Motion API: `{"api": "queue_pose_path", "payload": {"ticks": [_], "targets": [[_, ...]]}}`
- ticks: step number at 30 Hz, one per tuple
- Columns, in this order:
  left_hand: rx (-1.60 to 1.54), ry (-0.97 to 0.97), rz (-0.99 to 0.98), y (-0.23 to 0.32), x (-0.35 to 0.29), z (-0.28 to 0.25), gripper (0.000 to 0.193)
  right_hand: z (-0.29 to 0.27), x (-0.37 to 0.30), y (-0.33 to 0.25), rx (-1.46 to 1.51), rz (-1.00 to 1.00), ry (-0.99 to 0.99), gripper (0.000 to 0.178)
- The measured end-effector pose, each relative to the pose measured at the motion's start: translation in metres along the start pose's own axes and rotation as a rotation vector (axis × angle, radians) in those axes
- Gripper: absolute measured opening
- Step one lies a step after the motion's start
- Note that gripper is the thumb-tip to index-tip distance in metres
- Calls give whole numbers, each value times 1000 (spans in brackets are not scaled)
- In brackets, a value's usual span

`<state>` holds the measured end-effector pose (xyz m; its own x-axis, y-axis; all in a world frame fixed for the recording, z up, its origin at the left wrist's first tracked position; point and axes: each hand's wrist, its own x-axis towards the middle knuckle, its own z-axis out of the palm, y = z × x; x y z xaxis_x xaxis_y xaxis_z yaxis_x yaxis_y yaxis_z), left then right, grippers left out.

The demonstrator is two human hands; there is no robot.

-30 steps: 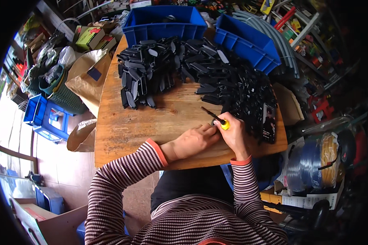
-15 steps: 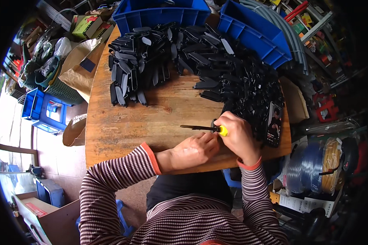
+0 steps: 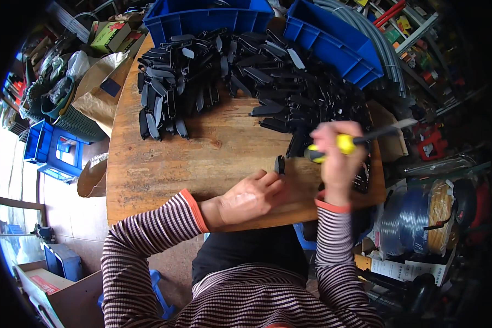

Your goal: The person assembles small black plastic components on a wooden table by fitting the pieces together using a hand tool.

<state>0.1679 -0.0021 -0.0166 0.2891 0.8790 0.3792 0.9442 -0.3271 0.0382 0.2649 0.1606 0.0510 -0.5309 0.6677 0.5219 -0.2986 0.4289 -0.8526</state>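
Near the front of the wooden table [image 3: 202, 169], my left hand [image 3: 249, 198] is closed, pinching a small black plastic part [image 3: 280, 165] that stands upright at its fingertips. My right hand [image 3: 339, 164], smeared by motion, is wrapped round a hand tool [image 3: 345, 144] with a yellow-and-black handle. Its long, narrow end points off to the right, over the pile; blur hides the exact kind of tool. Beyond both hands lies a big curved heap of black plastic parts [image 3: 268, 76], many with flat, blade-like grey ends.
Two blue bins [image 3: 213, 22] [image 3: 333, 46] stand behind the heap. A phone [image 3: 361, 177] lies at the table's right side, partly hidden by my right hand. Brown paper bags [image 3: 101, 90] stand left of the table. Coiled tubing [image 3: 404, 221] sits to the right.
My right hand has lifted away from the left hand, up and to the right, swinging the tool's long end from left to right. The black part now shows at my left fingertips.
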Motion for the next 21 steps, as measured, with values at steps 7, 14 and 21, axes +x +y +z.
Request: {"api": "queue_pose_path", "payload": {"ticks": [7,14,21], "targets": [[-85,52,-54,-23,4,3,22,-85,-58,-13,-776,284,-282,14],[-214,162,-424,-58,27,-1,30,-76,-74,3,-895,233,-328,17],[-19,172,-497,-91,36,13,24,-62,-80,2,-839,101,-343,19]]}}
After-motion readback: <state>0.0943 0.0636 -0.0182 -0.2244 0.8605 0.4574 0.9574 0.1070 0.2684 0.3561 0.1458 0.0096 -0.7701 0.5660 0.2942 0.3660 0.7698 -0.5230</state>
